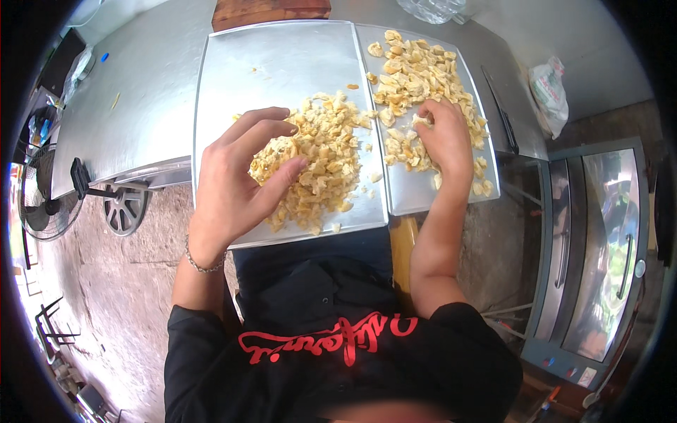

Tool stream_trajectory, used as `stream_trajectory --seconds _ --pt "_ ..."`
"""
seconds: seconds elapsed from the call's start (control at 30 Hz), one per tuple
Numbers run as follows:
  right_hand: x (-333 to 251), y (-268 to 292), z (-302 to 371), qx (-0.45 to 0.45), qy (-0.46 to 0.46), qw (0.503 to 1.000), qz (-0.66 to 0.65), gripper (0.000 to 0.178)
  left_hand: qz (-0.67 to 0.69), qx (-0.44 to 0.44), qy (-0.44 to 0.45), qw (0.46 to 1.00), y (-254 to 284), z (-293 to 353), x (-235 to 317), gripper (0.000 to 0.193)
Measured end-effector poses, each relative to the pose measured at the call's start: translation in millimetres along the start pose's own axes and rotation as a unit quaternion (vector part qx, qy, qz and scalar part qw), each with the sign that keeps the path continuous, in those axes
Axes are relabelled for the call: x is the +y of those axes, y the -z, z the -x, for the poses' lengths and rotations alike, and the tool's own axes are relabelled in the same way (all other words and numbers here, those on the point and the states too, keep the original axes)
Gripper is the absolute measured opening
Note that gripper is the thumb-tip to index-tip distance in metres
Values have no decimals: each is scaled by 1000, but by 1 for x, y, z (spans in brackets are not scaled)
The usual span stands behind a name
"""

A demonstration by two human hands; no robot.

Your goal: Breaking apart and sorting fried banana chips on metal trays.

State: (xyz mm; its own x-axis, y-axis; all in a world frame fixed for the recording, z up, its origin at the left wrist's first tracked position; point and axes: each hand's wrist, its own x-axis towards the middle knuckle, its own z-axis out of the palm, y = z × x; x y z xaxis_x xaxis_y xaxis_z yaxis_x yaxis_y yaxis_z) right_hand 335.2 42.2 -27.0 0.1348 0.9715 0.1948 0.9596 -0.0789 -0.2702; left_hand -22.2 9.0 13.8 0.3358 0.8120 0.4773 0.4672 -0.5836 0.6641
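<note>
A large metal tray (282, 60) holds a heap of small, crumbled pale-yellow food pieces (324, 169); I cannot make out their exact kind. My left hand (243, 169) is over the heap's left side, thumb and fingers apart. It wears a chain bracelet (204, 264) on its wrist. On the right, a second metal tray (416, 201) carries bigger yellow chunks (423, 74), spread from its far end toward the near edge. Among these, my right hand (446, 134) pinches a pale-yellow chunk (422, 121) between thumb and fingers.
Beyond the left tray stands a brown wooden block (271, 10). A long dark knife (502, 113) lies right of the trays, near a white plastic bag (549, 95). At the right is a metal oven (592, 247); at the left, a black fan (49, 197).
</note>
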Motion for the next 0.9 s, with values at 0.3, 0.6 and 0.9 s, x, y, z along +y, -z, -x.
stream_trajectory --seconds 0.3,0.6,0.9 --pt "-58 17 15 20 122 943 -309 23 7 3 -21 1000 -5 3 -2 30" --pt "-117 11 52 -29 259 857 -445 36 49 -11 -20 999 -17 8 3 33" --pt "-115 11 47 -22 313 844 -435 30 91 -1 -15 996 -17 7 3 20"
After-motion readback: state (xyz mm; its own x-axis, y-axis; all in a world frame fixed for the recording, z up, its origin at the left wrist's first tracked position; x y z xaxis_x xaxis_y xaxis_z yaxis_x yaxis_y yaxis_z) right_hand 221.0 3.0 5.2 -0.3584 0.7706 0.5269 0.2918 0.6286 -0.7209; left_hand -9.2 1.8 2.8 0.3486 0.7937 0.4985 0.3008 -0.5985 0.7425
